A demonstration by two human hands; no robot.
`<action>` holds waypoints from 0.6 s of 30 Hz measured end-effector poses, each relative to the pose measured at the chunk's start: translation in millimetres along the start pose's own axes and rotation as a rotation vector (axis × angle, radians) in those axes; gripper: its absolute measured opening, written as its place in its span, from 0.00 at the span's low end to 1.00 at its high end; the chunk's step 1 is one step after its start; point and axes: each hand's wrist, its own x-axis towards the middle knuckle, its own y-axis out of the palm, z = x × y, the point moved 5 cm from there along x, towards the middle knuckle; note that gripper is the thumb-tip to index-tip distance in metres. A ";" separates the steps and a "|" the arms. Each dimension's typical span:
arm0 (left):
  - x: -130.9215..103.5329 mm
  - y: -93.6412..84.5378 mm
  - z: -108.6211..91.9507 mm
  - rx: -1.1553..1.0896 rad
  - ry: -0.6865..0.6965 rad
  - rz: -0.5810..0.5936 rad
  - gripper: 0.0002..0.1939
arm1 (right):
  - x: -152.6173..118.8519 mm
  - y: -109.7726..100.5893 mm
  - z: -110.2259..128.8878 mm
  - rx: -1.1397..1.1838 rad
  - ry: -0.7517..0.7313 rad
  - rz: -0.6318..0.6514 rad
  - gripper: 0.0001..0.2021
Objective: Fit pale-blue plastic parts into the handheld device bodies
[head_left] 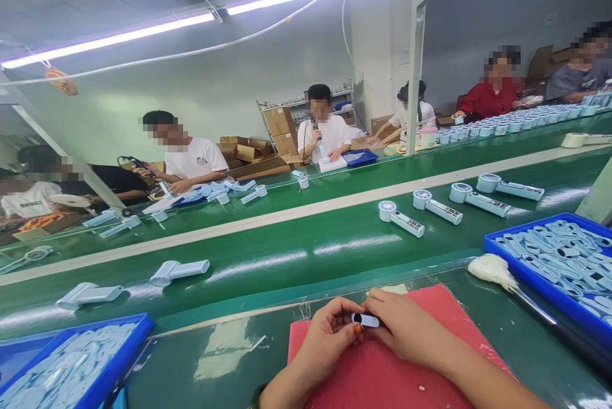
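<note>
Fingers of both hands meet over a small pale blue strip (366,320) with a dark hole at one end. The left hand (329,332) pinches its left end between thumb and fingertips, and the right hand (406,329) closes on its right end, so the two hands touch around it. The strip sits just above a red mat (444,307), close to the mat's far edge.

The mat lies on a green bench (229,358), whose far lip runs as a pale line just beyond the hands. To the right of the mat, a brush (492,269) with a white fluffy head lies slanted, its dark handle running toward the near right corner. Just beside it stands a blue tray (492,250) heaped with pale blue parts; its near wall is close to the right forearm. Another blue tray (138,332) of similar parts sits at the left edge, well apart from the left hand, with bare green bench between.

Beyond the bench lip runs a green belt (296,256), split by a long white stripe. Four pale blue gadgets (400,218) with round heads lie in a row on its right half, two more (179,270) on the left; the stretch straight ahead of the hands is open. Across the belt, other people (325,129) sit at work among more parts, and a metal post (415,65) rises on the far side.
</note>
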 end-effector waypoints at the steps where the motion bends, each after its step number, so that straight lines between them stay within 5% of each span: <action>1: -0.5 -0.2 0.0 0.001 -0.003 -0.004 0.25 | 0.3 -0.2 0.0 0.000 0.001 0.000 0.04; 18: -0.3 0.5 -0.6 0.008 -0.011 -0.012 0.26 | -0.2 1.9 -0.9 -0.018 -0.012 -0.007 0.03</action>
